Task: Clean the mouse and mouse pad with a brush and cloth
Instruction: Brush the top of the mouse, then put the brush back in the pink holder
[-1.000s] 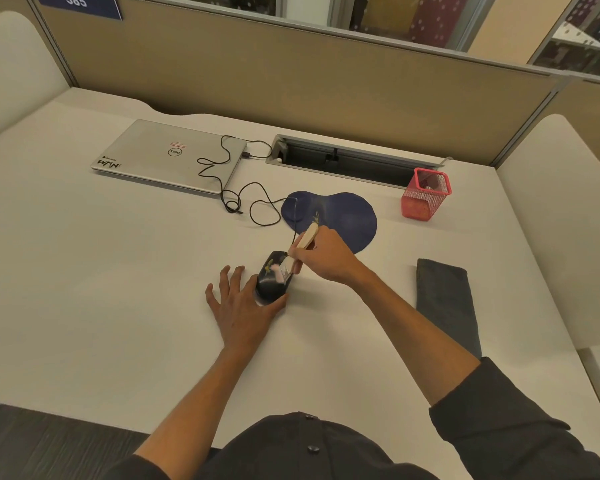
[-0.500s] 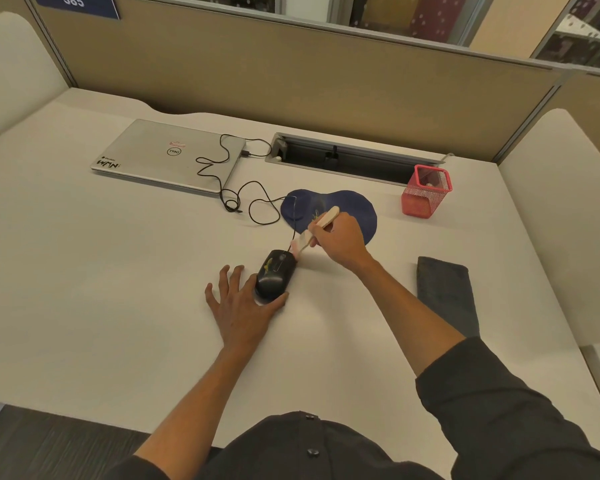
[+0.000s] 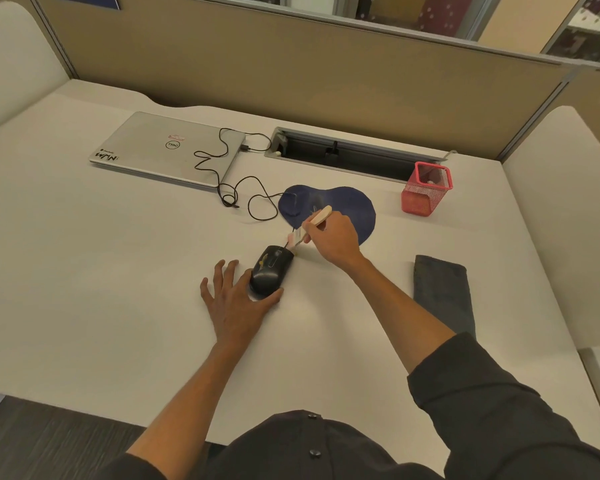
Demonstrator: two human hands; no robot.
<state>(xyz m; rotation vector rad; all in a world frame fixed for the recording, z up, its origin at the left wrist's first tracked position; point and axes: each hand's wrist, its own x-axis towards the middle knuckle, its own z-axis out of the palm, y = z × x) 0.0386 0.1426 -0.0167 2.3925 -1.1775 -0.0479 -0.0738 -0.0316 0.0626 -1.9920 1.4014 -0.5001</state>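
- The right hand (image 3: 333, 239) pinches the pale handle of the brush (image 3: 315, 220), whose bristle end points down at the front edge of the mouse (image 3: 270, 270); whether the bristles touch the shell at this instant is too fine to tell
- The left hand (image 3: 236, 299) lies flat on the desk (image 3: 101, 289) with fingers spread and straight, the thumb and the side of the palm pressed against the rear of the mouse to steady it; it grips nothing
- The mouse sits on the bare desk, off the mouse pad (image 3: 354, 209), near the middle of the work area; yellowish specks show on its top, so I judge the brushing of the mouse to be unfinished
- The mouse pad lies just beyond the right hand, partly hidden by it, with a loop of the cable (image 3: 253, 202) running across its left edge; nothing suggests it has been brushed or wiped
- The cloth (image 3: 442, 294) lies folded on the desk to the right, well apart from both hands, seemingly unused
- By my reading the task is in its early part: the wiping of the mouse and both steps on the pad are left
- Further out stand a closed laptop (image 3: 167, 148) and a red mesh holder (image 3: 426, 188)
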